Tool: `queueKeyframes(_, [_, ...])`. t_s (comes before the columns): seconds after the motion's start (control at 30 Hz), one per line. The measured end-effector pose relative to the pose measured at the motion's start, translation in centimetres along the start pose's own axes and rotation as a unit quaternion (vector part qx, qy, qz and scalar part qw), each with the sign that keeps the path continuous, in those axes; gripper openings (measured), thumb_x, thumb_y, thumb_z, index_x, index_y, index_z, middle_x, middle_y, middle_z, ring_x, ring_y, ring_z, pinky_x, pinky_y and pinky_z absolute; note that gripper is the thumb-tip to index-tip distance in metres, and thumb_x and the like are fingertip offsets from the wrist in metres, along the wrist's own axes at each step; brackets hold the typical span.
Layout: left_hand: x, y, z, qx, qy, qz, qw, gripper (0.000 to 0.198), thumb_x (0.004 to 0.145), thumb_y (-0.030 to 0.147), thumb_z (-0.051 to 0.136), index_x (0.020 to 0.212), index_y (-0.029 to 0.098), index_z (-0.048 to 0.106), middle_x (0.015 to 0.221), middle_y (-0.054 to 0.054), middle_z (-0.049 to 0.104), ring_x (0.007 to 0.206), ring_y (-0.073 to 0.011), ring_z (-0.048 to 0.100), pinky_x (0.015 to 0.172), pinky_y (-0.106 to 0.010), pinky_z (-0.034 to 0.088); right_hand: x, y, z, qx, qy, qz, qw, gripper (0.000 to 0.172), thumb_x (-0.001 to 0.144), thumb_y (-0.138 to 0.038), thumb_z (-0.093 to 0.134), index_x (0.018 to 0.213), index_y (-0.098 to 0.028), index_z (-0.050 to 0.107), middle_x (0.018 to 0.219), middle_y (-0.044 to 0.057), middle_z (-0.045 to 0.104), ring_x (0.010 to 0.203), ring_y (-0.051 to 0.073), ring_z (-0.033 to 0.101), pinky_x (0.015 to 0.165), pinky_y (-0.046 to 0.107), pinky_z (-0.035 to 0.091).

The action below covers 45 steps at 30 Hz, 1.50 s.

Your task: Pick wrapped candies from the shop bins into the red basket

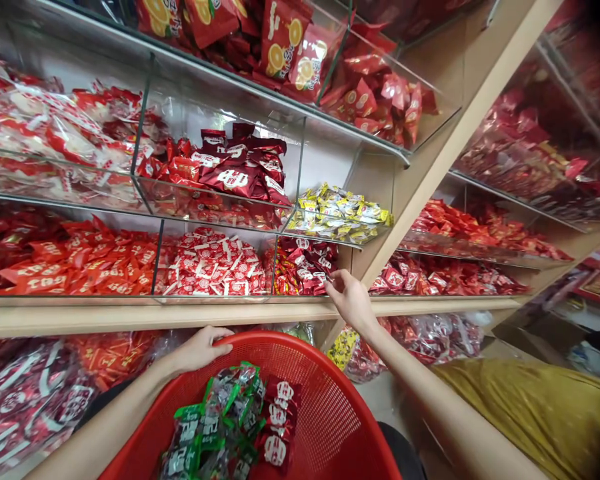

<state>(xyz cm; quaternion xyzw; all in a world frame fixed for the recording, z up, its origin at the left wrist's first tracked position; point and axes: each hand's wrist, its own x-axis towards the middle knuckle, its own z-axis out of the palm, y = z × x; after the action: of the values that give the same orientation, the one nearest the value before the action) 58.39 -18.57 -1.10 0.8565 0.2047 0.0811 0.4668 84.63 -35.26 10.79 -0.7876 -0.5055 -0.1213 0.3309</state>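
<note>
My left hand is closed over the far rim of a red plastic basket, thumb and fingers on its edge. Inside the basket lie several green-and-clear packets and a few dark red packets with white print. My right hand is at the lower shelf's front edge, thumb and fingertips pinched together beside a bin of small dark red packets. What the pinch holds, if anything, is too small to make out.
Glass-divided shelves carry red-and-white packets, orange-red packets and yellow packets. A wooden upright stands right of my right hand. Bagged packets sit below the wooden ledge. Mustard-coloured cloth is at lower right.
</note>
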Motion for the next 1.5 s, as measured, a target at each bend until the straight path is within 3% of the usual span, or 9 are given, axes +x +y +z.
queueKeyframes(0.1, [0.1,0.0,0.2,-0.011,0.006,0.002,1.0,0.041,0.074,0.041,0.05,0.103,0.015,0.063,0.103,-0.002,0.067,0.094,-0.0205,0.058,0.085,-0.027,0.042,1.8,-0.8,1.0,-0.029,0.002,-0.005,1.0,0.024,0.08,-0.041,0.045,0.088,-0.018,0.051,0.083,0.005,0.061,0.076,0.017,0.056,0.067,0.026,0.04])
queueKeyframes(0.23, [0.0,0.1,0.3,-0.018,0.009,-0.001,1.0,0.039,0.074,0.04,0.05,0.101,0.015,0.063,0.102,-0.002,0.067,0.093,-0.0202,0.059,0.084,-0.026,0.042,3.0,-3.1,2.6,-0.155,-0.043,-0.002,0.987,0.032,0.077,-0.045,0.051,0.091,-0.016,0.05,0.094,0.011,0.06,0.09,0.024,0.053,0.071,0.031,0.04])
queueKeyframes(0.4, [-0.2,-0.2,0.2,-0.01,0.02,-0.013,1.0,0.039,0.074,0.04,0.051,0.101,0.014,0.063,0.103,-0.003,0.067,0.092,-0.0207,0.059,0.083,-0.028,0.043,3.4,-4.7,3.1,-0.231,-0.068,0.024,0.97,0.029,0.075,-0.034,0.055,0.096,-0.015,0.047,0.099,0.014,0.06,0.097,0.027,0.051,0.074,0.034,0.041])
queueKeyframes(0.73, [-0.4,0.3,0.2,-0.012,0.016,-0.01,1.0,0.046,0.073,0.042,0.05,0.107,0.013,0.062,0.103,-0.004,0.067,0.093,-0.0216,0.059,0.083,-0.028,0.043,4.1,-3.9,3.5,-0.164,-0.102,0.067,0.979,0.03,0.07,-0.032,0.057,0.095,-0.017,0.048,0.097,0.012,0.061,0.095,0.027,0.052,0.069,0.033,0.041])
queueKeyframes(0.97, [-0.1,-0.4,0.3,0.015,0.03,-0.003,0.999,0.044,0.073,0.042,0.051,0.105,0.014,0.063,0.106,-0.004,0.066,0.093,-0.0213,0.059,0.083,-0.027,0.043,4.3,-3.2,2.9,-0.07,-0.068,0.064,0.993,0.024,0.068,-0.029,0.058,0.089,-0.02,0.05,0.091,0.005,0.061,0.085,0.021,0.054,0.068,0.03,0.039])
queueKeyframes(1.07, [-0.2,-0.3,0.2,0.022,0.028,-0.003,0.999,0.044,0.073,0.041,0.051,0.105,0.014,0.063,0.105,-0.004,0.066,0.093,-0.0218,0.059,0.085,-0.028,0.043,2.2,-3.2,1.3,-0.018,-0.027,0.012,0.999,0.022,0.069,-0.029,0.057,0.088,-0.019,0.05,0.089,0.004,0.06,0.08,0.019,0.052,0.068,0.03,0.039])
queueKeyframes(1.13, [-0.2,-0.3,0.2,0.021,0.03,-0.001,0.999,0.044,0.073,0.041,0.051,0.106,0.014,0.063,0.106,-0.004,0.066,0.094,-0.0225,0.059,0.086,-0.029,0.043,-0.6,-3.4,0.3,0.016,-0.012,-0.028,0.999,0.021,0.071,-0.028,0.056,0.089,-0.019,0.049,0.09,0.004,0.059,0.079,0.019,0.051,0.068,0.03,0.039])
queueKeyframes(1.33, [-0.1,-0.7,0.4,0.041,0.04,-0.001,0.998,0.045,0.073,0.041,0.051,0.108,0.016,0.062,0.109,-0.003,0.065,0.096,-0.0222,0.059,0.087,-0.029,0.042,-11.1,-4.1,0.2,0.123,-0.113,-0.04,0.985,0.023,0.076,-0.026,0.055,0.098,-0.021,0.047,0.089,0.003,0.055,0.08,0.018,0.05,0.069,0.03,0.041])
queueKeyframes(1.5, [-0.2,-0.7,0.5,0.05,0.056,-0.005,0.997,0.047,0.072,0.041,0.052,0.11,0.014,0.061,0.113,-0.005,0.063,0.1,-0.0225,0.058,0.089,-0.028,0.041,-13.8,-4.9,0.2,0.042,-0.107,-0.109,0.987,0.033,0.078,-0.02,0.055,0.11,-0.022,0.046,0.096,0.005,0.057,0.084,0.02,0.048,0.072,0.034,0.038])
